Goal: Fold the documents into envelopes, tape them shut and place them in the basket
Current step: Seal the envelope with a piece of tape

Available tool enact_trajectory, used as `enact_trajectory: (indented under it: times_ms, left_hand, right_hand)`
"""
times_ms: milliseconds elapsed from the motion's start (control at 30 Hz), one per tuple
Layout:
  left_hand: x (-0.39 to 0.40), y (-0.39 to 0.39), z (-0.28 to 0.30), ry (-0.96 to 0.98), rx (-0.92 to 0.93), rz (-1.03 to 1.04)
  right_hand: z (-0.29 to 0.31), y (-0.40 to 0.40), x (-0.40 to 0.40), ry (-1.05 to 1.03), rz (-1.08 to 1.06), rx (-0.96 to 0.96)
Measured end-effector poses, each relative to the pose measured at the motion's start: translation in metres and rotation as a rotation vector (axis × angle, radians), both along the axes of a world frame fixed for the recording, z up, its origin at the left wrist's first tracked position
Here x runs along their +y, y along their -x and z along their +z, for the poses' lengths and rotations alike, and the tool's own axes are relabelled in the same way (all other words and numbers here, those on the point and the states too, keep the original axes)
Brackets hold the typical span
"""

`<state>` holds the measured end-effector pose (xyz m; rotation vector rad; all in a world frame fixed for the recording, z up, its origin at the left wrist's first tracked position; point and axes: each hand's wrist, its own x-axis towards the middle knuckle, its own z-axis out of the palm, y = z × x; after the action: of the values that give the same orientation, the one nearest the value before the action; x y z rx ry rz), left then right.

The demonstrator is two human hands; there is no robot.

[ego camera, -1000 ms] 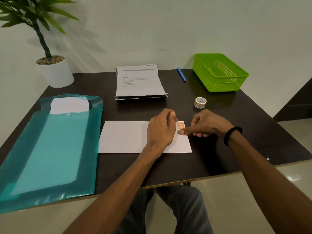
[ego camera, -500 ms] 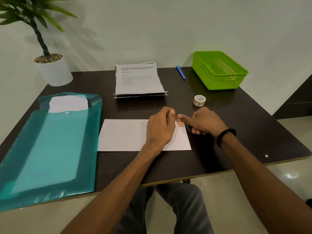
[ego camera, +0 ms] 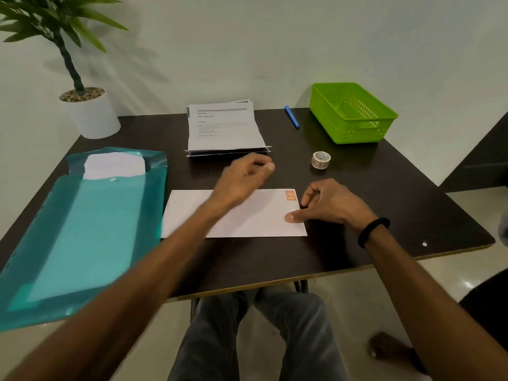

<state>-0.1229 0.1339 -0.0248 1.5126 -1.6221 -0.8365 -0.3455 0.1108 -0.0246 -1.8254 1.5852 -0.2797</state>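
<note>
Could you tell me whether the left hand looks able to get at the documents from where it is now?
Probably yes. The left hand hovers over the bare table just in front of the documents, with nothing between them. It holds nothing, while the right hand rests on the envelope.

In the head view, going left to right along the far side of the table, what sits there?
White plant pot → stack of printed documents → blue pen → green basket. The tape roll lies nearer, in front of the basket.
</note>
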Motion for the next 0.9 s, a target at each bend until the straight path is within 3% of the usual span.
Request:
enact_trajectory:
  times_ms: [67,133,233,400,633,900]
  left_hand:
    - [0.001,-0.037,0.019,-0.097,-0.445,-0.127]
    - [0.005,-0.067,0.032,-0.334,-0.846,-0.234]
    - [0.009,-0.091,0.029,-0.508,-1.025,-0.311]
    - [0.0,-0.096,0.018,-0.379,-0.991,-0.327]
    - [-0.007,-0.097,0.024,-0.386,-0.905,-0.341]
    - [-0.007,-0.101,0.036,-0.273,-0.494,-0.249]
  right_hand:
    - [-0.006,0.0,0.01,0.048,-0.03,-0.041]
    - [-0.011,0.001,0.017,0.081,-0.051,-0.082]
    - [-0.014,0.003,0.022,0.104,-0.042,-0.116]
    - [-0.017,0.007,0.029,0.116,-0.038,-0.143]
    - [-0.031,0.007,0.047,0.316,-0.106,-0.148]
    - [-0.029,0.01,0.052,0.341,-0.155,-0.264]
